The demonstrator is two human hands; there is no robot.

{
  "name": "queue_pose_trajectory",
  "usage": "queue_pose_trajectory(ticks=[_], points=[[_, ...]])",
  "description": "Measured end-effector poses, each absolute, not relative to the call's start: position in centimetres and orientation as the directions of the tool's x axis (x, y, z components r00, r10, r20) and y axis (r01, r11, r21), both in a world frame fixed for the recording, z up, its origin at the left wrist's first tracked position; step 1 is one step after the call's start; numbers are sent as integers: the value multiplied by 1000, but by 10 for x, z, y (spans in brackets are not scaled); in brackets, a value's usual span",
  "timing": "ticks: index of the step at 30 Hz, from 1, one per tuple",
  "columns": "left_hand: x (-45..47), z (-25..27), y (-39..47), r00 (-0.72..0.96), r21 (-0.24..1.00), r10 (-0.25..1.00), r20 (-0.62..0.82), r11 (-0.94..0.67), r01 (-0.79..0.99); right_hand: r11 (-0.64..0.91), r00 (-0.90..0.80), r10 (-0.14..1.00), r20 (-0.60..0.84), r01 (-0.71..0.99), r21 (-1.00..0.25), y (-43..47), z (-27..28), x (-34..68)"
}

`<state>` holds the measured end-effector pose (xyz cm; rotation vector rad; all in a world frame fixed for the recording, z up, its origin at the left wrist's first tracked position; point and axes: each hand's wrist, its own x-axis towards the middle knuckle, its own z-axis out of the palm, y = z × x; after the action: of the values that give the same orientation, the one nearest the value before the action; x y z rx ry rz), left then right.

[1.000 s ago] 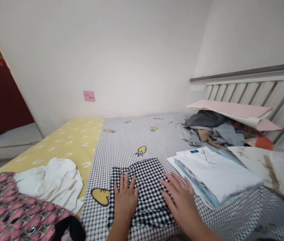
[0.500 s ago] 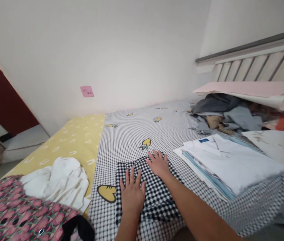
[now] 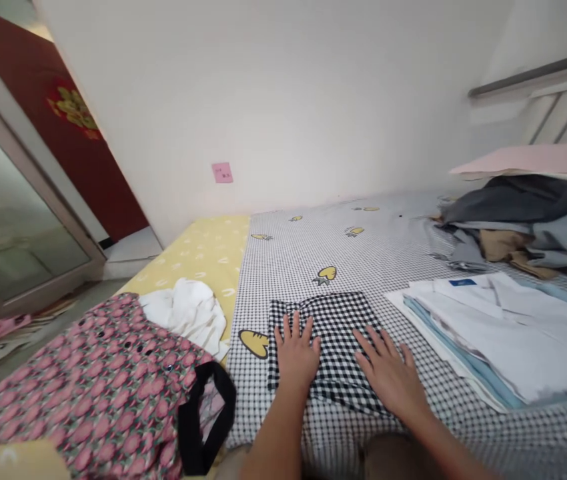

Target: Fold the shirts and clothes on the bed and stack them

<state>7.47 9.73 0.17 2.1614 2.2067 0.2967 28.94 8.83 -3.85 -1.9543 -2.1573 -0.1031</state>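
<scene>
A black-and-white checked garment lies folded into a flat rectangle on the checked bedsheet. My left hand rests flat on its left part, fingers spread. On its right edge lies my right hand, palm down with the fingers apart. Neither hand grips anything. To the right is a stack of folded shirts, a white collared shirt on top and light blue cloth beneath. Left of the checked garment, a pink floral garment with a black band is spread out.
A crumpled white cloth lies on the yellow sheet part. At the back right, grey and brown clothes are heaped under a pink board. A pink note is on the wall. A glass-paned door stands at far left.
My right hand has slid from the garment's far edge toward me, to its right side. My left hand stays on the left part. The view has turned left, showing more of the floral garment.
</scene>
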Motion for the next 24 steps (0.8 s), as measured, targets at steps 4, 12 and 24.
queue_pose_trajectory(ticks=[4, 12, 24], points=[[69, 2, 83, -74, 171, 989, 132, 51, 984, 118, -89, 965, 246, 987, -106, 86, -38, 290], [39, 4, 32, -122, 73, 978, 171, 111, 991, 47, -29, 985, 173, 994, -99, 78, -16, 284], [7, 1, -9, -80, -12, 990, 119, 82, 997, 35, 11, 960, 279, 987, -160, -9, -53, 308]])
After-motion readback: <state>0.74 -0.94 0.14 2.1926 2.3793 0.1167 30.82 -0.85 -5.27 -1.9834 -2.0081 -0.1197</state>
